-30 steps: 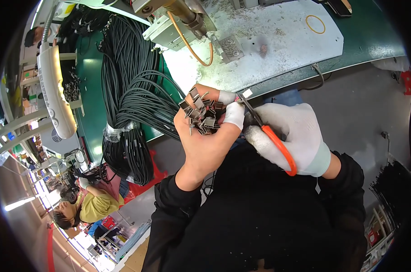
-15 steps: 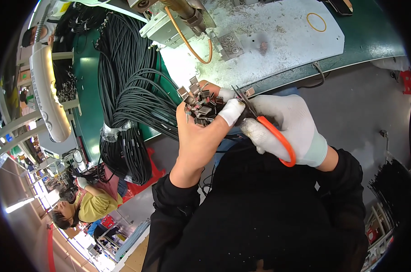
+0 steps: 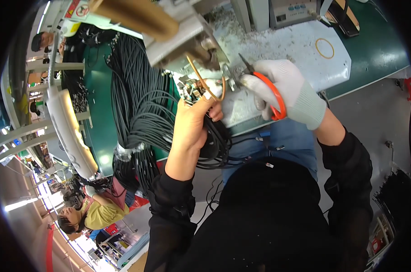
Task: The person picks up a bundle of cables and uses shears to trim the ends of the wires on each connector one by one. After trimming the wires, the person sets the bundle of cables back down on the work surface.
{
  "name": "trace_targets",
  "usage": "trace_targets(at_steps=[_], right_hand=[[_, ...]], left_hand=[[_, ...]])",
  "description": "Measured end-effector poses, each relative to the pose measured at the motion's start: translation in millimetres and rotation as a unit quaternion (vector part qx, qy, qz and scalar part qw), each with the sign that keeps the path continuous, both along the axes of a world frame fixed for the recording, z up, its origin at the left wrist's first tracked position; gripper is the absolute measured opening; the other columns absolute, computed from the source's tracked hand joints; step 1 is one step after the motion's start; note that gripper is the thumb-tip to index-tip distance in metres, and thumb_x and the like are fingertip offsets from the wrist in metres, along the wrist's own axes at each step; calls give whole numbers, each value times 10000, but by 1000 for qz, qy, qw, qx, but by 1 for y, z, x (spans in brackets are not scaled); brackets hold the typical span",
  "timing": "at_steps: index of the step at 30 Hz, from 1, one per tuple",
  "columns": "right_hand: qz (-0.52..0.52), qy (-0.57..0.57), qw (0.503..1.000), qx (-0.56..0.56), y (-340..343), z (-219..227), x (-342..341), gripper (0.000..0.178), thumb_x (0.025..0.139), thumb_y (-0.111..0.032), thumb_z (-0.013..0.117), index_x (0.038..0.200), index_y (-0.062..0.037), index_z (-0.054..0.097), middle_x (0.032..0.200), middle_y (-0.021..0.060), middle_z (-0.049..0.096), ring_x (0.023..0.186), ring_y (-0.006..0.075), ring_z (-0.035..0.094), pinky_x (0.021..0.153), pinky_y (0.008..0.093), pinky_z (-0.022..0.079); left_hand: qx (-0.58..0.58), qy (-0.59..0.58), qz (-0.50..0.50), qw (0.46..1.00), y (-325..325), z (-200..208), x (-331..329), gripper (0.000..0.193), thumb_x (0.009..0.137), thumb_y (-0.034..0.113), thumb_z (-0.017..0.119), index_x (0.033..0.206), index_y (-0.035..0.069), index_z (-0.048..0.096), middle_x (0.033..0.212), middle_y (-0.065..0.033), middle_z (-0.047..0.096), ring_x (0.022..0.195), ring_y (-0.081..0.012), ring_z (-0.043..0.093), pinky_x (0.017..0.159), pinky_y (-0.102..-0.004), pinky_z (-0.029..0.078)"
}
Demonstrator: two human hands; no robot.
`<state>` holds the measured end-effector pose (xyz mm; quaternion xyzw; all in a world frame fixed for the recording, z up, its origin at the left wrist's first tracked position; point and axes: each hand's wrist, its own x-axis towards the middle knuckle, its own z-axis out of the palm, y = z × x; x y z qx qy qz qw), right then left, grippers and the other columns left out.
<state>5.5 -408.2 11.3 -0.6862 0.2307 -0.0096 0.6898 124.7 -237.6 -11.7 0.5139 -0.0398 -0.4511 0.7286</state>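
Note:
My left hand (image 3: 192, 122), bare with white wraps on its fingers, is closed around a bunch of black cables (image 3: 218, 145). Their small metal connectors (image 3: 189, 89) stick up above the fist in a cluster. In my right hand (image 3: 296, 88), which wears a white knit glove, is a pair of scissors (image 3: 280, 100) with orange-red handles. The dark blades point up and left, over the pale work plate (image 3: 296, 52) and apart from the connectors. A yellowish hose (image 3: 197, 72) on the bench machine (image 3: 185, 43) hides part of my left fingers.
A thick bundle of black cables (image 3: 137, 81) lies on the green bench (image 3: 96, 109) to the left, tied with clear wrap. A lamp (image 3: 69, 131) stands beyond it. Metal scraps and a yellow rubber band (image 3: 318, 45) are on the plate. A co-worker (image 3: 103, 213) sits at lower left.
Both hands have moved up and forward, the left one in beside the machine. The scissors have come away from the connectors, to the right. The view has shifted, showing my lap and more of the machine.

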Motion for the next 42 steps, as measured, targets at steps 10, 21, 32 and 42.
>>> trace_targets(at_steps=[10, 21, 32, 42], right_hand=[[73, -14, 996, 45, -21, -15, 34, 293, 845, -217, 588, 695, 32, 553, 521, 77, 547, 405, 133, 546, 383, 250, 419], [78, -16, 993, 88, -22, -13, 35, 300, 841, -210, 589, 660, 25, 546, 499, 59, 525, 401, 122, 536, 376, 251, 414], [96, -24, 991, 85, -25, -18, 37, 291, 852, -213, 587, 681, 21, 557, 495, 54, 528, 404, 119, 540, 385, 245, 425], [66, -18, 995, 66, -16, -14, 33, 265, 846, -207, 593, 713, 22, 583, 548, 64, 570, 412, 120, 542, 410, 245, 438]], left_hand=[[115, -96, -87, 985, -21, -3, 24, 75, 842, 65, 605, 855, 30, 540, 622, -12, 473, 491, -102, 424, 449, -253, 336], [150, -153, -87, 973, -23, 3, 20, 55, 839, 22, 584, 819, 16, 533, 591, -18, 474, 468, -104, 434, 432, -248, 355], [215, -305, -138, 917, -23, 7, 19, 51, 833, -4, 570, 810, 15, 529, 589, -45, 506, 456, -122, 473, 413, -256, 385], [134, -233, -116, 956, -21, 1, 21, 43, 808, -7, 567, 819, 3, 527, 592, -21, 486, 451, -116, 456, 418, -248, 369]])
